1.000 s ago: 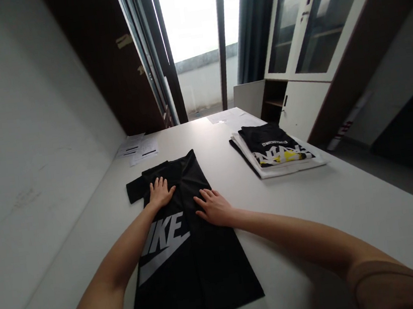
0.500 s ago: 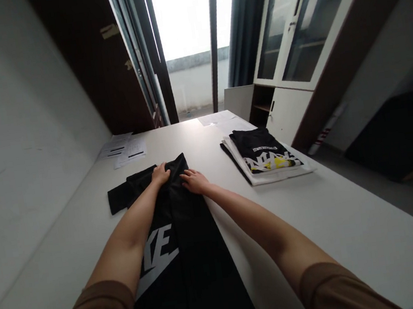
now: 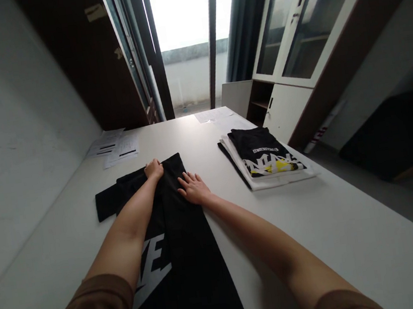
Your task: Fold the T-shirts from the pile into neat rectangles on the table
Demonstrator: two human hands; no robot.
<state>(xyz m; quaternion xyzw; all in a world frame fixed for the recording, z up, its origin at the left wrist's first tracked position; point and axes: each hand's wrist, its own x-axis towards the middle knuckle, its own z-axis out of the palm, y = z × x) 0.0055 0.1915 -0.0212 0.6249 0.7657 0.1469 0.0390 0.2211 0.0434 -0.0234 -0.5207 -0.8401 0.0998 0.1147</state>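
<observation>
The black shirt [image 3: 189, 258] lies flat on the white table [image 3: 316, 236] before the person, its far edge bunched in the curled left hand [image 3: 154, 169], fingertips hidden, while the right hand [image 3: 194, 189] rests open, fingers slightly spread, probably to keep the cloth from sliding. Its long axis runs away from the person, shoulder end toward the window [image 3: 180, 16], left of the folded stack [image 3: 266, 149].

A black, gray-lettered shirt [image 3: 184, 248] lies partly folded on the table [image 3: 322, 220].
</observation>
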